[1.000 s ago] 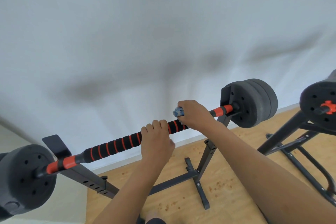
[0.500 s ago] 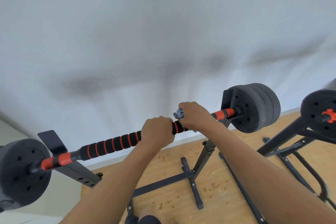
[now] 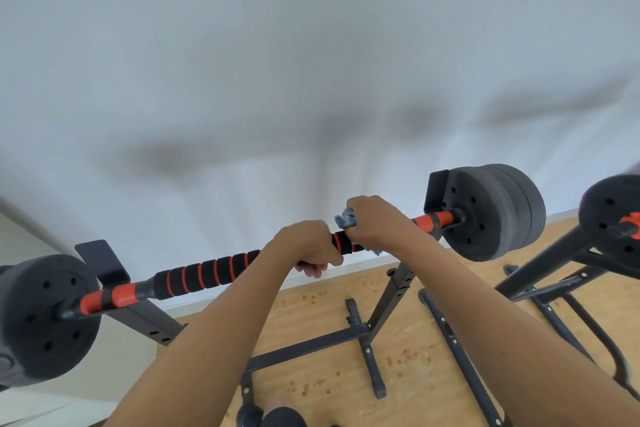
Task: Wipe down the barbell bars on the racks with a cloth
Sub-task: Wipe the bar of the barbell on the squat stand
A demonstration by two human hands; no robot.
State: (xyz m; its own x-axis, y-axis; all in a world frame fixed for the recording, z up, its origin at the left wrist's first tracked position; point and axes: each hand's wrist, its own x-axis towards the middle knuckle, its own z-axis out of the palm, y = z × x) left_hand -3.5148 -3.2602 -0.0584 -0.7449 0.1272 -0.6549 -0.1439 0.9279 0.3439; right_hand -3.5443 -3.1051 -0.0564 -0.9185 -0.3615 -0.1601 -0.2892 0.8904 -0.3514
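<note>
A barbell bar [image 3: 204, 276] with black foam grip and orange rings lies across a black rack [image 3: 394, 298], dark weight plates at both ends. My left hand [image 3: 306, 246] grips the bar near its middle, fingers curled under it. Just to its right, my right hand [image 3: 375, 224] holds a blue cloth [image 3: 344, 218] wrapped round the bar; bits of cloth stick out above and below the hand. The bar under both hands is hidden.
A white wall stands close behind the bar. The left plate [image 3: 45, 317] and the right plates [image 3: 495, 211] flank the rack. A second barbell's plate [image 3: 613, 215] and its stand [image 3: 554, 274] sit at far right. Below is wooden floor [image 3: 408, 350].
My left hand has slid right along the bar, closer to my right hand, and curled tighter round it. The right hand with the cloth has stayed near the same spot. The view shifted slightly.
</note>
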